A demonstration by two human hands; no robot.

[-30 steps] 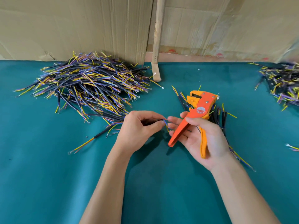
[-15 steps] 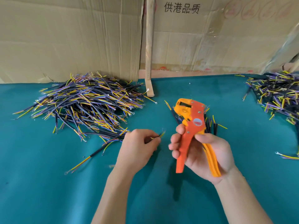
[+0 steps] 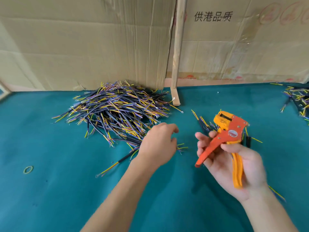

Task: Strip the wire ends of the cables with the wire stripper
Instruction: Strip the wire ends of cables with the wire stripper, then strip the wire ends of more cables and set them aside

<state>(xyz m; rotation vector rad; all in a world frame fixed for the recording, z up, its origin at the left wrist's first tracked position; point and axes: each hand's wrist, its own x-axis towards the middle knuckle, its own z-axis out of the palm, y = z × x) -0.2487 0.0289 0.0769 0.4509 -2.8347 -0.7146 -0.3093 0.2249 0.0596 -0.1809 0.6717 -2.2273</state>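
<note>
Orange wire stripper [image 3: 229, 136] stays gripped in the right hand [image 3: 234, 166]; left hand [image 3: 158, 144] has pulled away, now pinching one cable [image 3: 122, 160] near the pile [image 3: 120, 111].

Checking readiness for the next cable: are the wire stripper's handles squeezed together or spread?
Spread. On the wire stripper in the right hand, the red handle angles away from the orange one, a clear gap between them.

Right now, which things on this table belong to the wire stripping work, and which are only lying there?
For the job:
- wire stripper, held in the right hand
- cable under the left hand
- big cable pile
- small cable bunch behind the stripper
- far-right cable pile

Only lying about:
- rubber band
- wooden stick
- cardboard
</note>
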